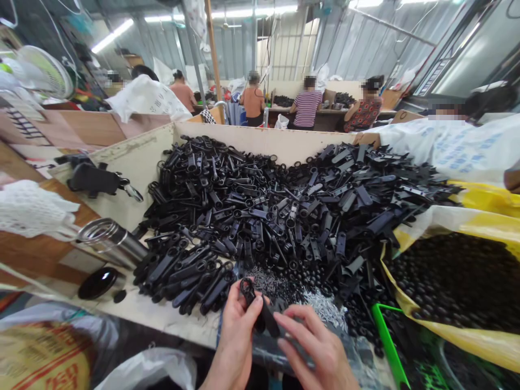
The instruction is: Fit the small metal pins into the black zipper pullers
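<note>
My left hand [238, 336] is closed around a black plastic part [266, 317] with a ring at its upper end and a long flat body. My right hand [312, 341] is beside the part's lower end, fingers apart, the fingertips at or very near its edge. Just beyond my hands lie small dark grey pieces [266, 284] and a heap of silvery screws or pins [325, 309]. To the left, similar ringed black parts [182, 276] are laid in a rough row. Behind them rises a large pile of loose black parts [260, 200].
At the left stand a steel flask [116, 244] and its dark lid [99, 283]. On the right are a yellow-edged sack of small black balls [455, 281] and a green crate [388, 330]. A low board [276, 142] borders the pile; several people sit working beyond.
</note>
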Demonstrator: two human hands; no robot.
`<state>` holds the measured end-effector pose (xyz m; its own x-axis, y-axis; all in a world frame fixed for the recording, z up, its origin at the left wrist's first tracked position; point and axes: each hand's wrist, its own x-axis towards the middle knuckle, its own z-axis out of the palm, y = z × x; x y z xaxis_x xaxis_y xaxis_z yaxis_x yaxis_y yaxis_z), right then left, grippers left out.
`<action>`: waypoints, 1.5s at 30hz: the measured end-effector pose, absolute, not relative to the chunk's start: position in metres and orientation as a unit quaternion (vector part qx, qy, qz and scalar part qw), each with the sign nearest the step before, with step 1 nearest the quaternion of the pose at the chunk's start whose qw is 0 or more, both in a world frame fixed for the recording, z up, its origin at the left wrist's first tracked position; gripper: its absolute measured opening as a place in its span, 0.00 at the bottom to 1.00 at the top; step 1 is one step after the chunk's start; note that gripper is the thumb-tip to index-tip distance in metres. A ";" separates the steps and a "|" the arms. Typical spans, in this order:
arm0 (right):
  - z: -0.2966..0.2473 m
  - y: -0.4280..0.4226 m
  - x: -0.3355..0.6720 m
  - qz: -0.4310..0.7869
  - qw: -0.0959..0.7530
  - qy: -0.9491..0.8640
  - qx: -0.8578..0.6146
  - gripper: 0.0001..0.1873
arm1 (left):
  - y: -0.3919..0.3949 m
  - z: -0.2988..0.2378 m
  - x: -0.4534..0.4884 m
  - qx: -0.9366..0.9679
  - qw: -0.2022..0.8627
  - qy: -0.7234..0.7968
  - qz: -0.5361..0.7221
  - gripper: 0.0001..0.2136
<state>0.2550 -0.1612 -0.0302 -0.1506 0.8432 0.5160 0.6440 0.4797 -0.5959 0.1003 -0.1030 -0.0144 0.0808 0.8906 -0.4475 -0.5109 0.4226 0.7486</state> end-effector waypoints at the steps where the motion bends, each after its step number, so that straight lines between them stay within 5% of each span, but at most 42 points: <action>1: -0.033 -0.162 0.254 0.091 0.421 -0.756 -0.493 0.17 | -0.102 -0.014 0.101 0.200 0.709 0.461 0.495 0.26; 16: -0.029 -0.153 0.240 0.147 0.513 -0.701 -0.474 0.20 | -0.106 -0.020 0.097 0.130 0.817 0.349 0.441 0.21; 37: -0.057 -0.169 0.221 0.040 0.478 -0.685 -0.548 0.18 | -0.119 -0.023 0.111 0.191 0.771 0.420 0.440 0.23; 42: -0.042 -0.179 0.228 0.152 0.502 -0.646 -0.554 0.13 | -0.128 -0.023 0.100 0.313 0.719 0.447 0.431 0.20; 45: -0.030 -0.176 0.240 0.269 0.497 -0.582 -0.585 0.13 | -0.138 -0.017 0.092 0.395 0.711 0.431 0.391 0.29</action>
<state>0.2399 -0.1765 -0.0295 0.1786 0.9479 0.2639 0.4125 0.1714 -0.8947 0.0915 -0.1381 -0.0168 0.3220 0.8967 -0.3037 -0.2158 0.3819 0.8987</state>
